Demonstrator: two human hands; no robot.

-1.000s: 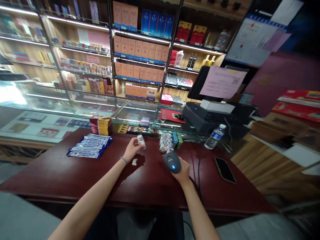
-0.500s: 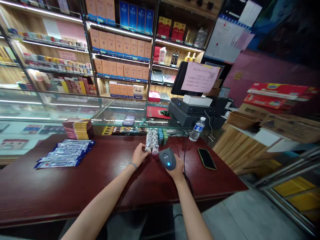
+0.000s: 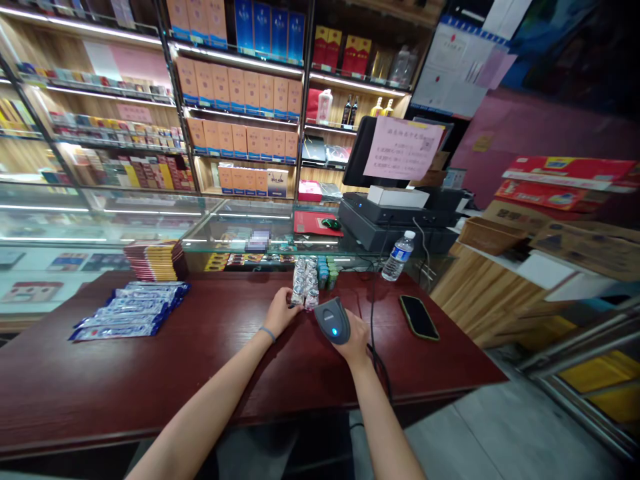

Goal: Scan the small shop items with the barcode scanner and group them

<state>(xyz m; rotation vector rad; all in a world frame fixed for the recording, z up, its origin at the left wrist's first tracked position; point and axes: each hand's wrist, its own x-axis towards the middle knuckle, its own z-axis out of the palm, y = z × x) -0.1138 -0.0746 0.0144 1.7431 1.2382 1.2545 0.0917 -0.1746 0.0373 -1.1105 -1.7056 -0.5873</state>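
My right hand point(image 3: 356, 340) grips a grey barcode scanner point(image 3: 333, 320) with a blue light, its cable point(image 3: 374, 347) trailing over the dark red table point(image 3: 150, 373). My left hand point(image 3: 280, 310) reaches to a cluster of small clear bottles point(image 3: 305, 283) at the table's far side, fingers closed around one at the cluster's left edge. Small green and blue packs point(image 3: 326, 272) stand right behind the bottles.
Blue wrapped packets point(image 3: 127, 308) and a stack of red-yellow packs point(image 3: 156, 259) lie at the left. A black phone point(image 3: 419, 317) and a water bottle point(image 3: 397, 256) are at the right. A glass counter point(image 3: 240, 230), a till with a screen point(image 3: 395, 213) and shelves of boxes stand behind.
My left hand carried a small bottle from mid-table to the cluster of bottles. The view swung to the right. The scanner stayed in my right hand.
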